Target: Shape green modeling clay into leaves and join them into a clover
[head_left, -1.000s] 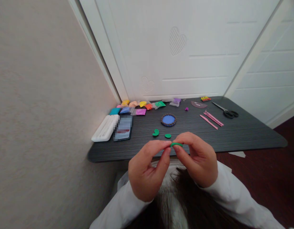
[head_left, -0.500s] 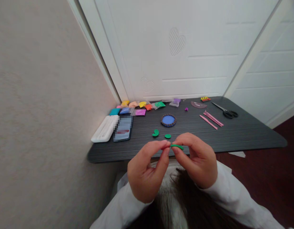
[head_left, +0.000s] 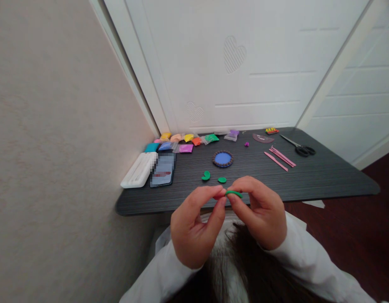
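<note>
A thin, flattened piece of green clay (head_left: pixel 234 193) is held just above the table's front edge. My right hand (head_left: pixel 260 212) pinches it between thumb and forefinger. My left hand (head_left: pixel 197 225) is closed too, its fingertips on the left end of the same piece. Beyond the hands lie a curved green clay piece (head_left: pixel 206 176) and a small green oval (head_left: pixel 222 180). Farther back sits a blue clay disc (head_left: pixel 222 158) ringed with brown clay beads.
Bagged coloured clay (head_left: pixel 185 148) lines the back left. A white case (head_left: pixel 139 170) and a phone (head_left: pixel 163 169) lie at the left. Pink modelling tools (head_left: pixel 281 156), black-handled scissors (head_left: pixel 303 150) and a clear purple plate (head_left: pixel 263 138) are on the right. A purple bit (head_left: pixel 246 144) sits behind the disc.
My left hand has shifted very slightly to the right. Both hands keep their pinch at the green clay, and everything on the table stays where it was.
</note>
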Tool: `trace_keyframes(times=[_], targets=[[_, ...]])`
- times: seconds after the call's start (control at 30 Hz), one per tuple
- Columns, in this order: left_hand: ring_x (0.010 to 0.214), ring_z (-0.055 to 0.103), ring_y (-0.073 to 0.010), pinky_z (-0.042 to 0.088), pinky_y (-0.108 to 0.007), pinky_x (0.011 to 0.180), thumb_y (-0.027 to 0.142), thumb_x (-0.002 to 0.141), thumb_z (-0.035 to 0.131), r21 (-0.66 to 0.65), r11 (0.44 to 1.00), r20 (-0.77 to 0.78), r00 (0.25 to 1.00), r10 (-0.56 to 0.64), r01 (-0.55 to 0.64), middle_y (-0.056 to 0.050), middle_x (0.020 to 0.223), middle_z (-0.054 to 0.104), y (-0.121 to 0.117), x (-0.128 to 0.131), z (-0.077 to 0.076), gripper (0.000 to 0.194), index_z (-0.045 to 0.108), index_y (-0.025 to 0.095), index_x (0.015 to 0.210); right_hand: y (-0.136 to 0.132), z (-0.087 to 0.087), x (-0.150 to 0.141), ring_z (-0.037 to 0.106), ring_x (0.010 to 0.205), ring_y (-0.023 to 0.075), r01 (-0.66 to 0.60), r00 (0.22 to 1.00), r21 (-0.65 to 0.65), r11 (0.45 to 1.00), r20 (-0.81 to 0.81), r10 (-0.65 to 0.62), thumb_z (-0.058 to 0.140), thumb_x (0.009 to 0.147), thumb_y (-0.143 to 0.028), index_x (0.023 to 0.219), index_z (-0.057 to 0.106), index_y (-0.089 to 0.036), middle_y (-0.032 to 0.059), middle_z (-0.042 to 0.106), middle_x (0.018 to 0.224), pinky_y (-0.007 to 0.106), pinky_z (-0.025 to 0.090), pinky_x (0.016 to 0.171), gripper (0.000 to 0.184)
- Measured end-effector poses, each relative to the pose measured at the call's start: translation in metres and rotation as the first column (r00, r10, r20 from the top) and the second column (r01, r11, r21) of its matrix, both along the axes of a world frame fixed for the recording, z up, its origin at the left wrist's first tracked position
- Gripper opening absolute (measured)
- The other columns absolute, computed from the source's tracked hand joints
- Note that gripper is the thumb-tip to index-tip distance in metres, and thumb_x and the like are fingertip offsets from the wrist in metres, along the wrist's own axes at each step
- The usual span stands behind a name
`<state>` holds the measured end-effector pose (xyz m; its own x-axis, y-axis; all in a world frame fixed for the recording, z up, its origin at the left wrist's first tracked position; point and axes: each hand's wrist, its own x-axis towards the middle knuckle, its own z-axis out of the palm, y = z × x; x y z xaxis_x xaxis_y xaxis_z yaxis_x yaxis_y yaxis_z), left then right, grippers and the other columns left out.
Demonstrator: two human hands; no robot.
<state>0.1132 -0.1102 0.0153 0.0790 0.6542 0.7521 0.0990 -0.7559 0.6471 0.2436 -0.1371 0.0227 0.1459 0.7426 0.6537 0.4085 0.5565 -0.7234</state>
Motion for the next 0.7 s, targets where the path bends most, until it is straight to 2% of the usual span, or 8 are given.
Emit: trace_keyframes(times=[0.37,0.57,0.7], targets=[[0.079,0.061,-0.011,0.052,-0.025,0.076,0.001,0.067,0.06,-0.012,0.999,0.013,0.999,-0.039,0.039,0.0,0.087,0.065,0.0021,0.0,0.0012,0.039,0.06,0.023,0.1,-0.0001,-0.0001,0.003,0.059,0.083,0.0142,-0.021,1.0,-0.081,0.997,0.018,0.023,0.055,0.08,-0.019,0.102,0.06,-0.025,0.0021,0.065,0.093,0.029,0.047,0.074,0.024],[0.08,0.061,-0.0137,0.053,-0.028,0.076,0.004,0.067,0.061,-0.013,0.999,0.0,0.999,-0.042,0.042,-0.002,0.085,0.064,0.0028,-0.0006,0.0003,0.037,0.059,0.021,0.099,0.0005,-0.0028,0.0007,0.059,0.078,0.0148,-0.014,0.999,-0.113,0.994,-0.03,0.01,0.057,0.078,-0.02,0.088,0.06,-0.023,0.0013,0.065,0.083,0.03,0.048,0.072,0.011],[0.08,0.061,-0.0146,0.053,-0.03,0.077,0.005,0.067,0.063,-0.04,0.998,0.006,0.999,-0.05,0.05,-0.003,0.086,0.064,0.0034,0.0003,-0.0009,0.036,0.06,0.022,0.099,0.0002,-0.0004,0.001,0.059,0.078,0.0143,-0.012,1.0,-0.077,0.997,-0.008,0.011,0.056,0.078,-0.017,0.086,0.06,-0.023,0.001,0.065,0.082,0.029,0.047,0.071,0.011]])
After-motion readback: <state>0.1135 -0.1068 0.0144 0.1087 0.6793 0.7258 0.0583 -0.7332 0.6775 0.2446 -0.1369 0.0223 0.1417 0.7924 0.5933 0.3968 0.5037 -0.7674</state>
